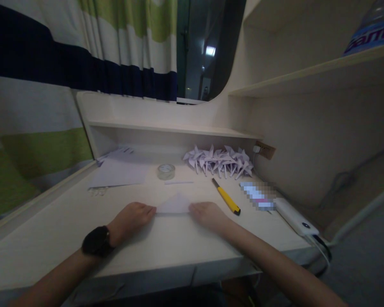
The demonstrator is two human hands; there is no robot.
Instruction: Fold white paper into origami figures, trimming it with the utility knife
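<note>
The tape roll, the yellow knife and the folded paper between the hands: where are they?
tape roll (165, 171), head view, on its clear ring
yellow knife (228, 199), head view, on its yellow handle
folded paper (175, 205), head view, on the triangle's middle

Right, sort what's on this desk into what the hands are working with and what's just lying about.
In hand:
- folded white paper, pressed flat by the left hand and right hand

Lying about:
- tape roll
- yellow utility knife
- pile of folded paper pinwheels
- loose paper sheets
- white power bank
- narrow paper strip
</note>
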